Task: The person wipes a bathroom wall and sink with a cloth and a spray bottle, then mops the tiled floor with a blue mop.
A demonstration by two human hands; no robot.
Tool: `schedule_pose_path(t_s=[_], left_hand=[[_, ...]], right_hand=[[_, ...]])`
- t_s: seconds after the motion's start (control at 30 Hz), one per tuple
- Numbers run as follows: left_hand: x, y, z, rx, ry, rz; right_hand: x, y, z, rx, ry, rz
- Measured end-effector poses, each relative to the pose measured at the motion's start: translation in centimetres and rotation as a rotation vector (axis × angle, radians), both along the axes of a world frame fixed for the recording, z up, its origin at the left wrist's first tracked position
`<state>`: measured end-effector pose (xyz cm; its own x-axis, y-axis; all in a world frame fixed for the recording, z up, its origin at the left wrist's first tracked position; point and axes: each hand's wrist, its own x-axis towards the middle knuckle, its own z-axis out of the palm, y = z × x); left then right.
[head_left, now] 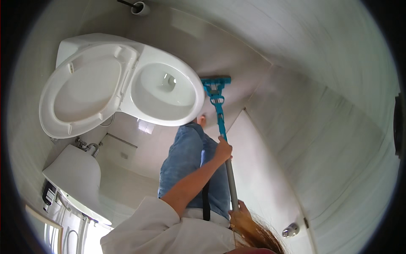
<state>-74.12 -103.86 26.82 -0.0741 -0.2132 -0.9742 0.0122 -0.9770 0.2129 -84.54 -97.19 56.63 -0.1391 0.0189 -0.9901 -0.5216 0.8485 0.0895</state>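
A squeeze mop with a teal head (216, 80) and a grey pole (231, 182) slants across the view. Its head rests on the floor beside the front of the white toilet bowl (195, 91). My left hand (223, 150) is wrapped round the pole just below the teal section. Lower down, near my body, my right hand (241, 216) grips the same pole, its fingers partly hidden by hair. Between the toilet and the pole show my jeans (186, 156) and part of a bare foot (201, 121).
The toilet lid and seat (84, 91) are raised. A washbasin (76, 171) hangs on the left wall. At the far wall stands a toilet brush in a white holder (140, 8). To the right is a white door (262, 169) with a round knob (290, 230), beside tiled walls.
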Motion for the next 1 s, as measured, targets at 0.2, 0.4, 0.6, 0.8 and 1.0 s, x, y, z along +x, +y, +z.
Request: schedule_pose_path(t_s=[0.2, 0.4, 0.6, 0.8, 1.0], left_hand=[[-0.2, 5.4, -9.6, 0.021, 0.012, 0.519], [0.5, 4.6, -11.8, -0.346, -0.192, 0.013], [3.7, 0.4, -13.2, -0.312, -0.383, -0.422], [6.0, 14.6, -12.2, -0.57, -0.392, -0.578], [8.0, 31.4, -8.3, -0.074, -0.287, -0.613]], right_hand=[[2.6, 3.5, -1.6, -0.079, -0.034, -0.088], [2.9, 9.3, -5.1, -0.193, -0.059, -0.118], [7.1, 13.8, -12.4, -0.403, -0.117, -0.389], [11.6, 23.6, -9.8, -0.248, -0.05, -0.591], [14.3, 33.6, -1.9, -0.071, 0.035, -0.455]])
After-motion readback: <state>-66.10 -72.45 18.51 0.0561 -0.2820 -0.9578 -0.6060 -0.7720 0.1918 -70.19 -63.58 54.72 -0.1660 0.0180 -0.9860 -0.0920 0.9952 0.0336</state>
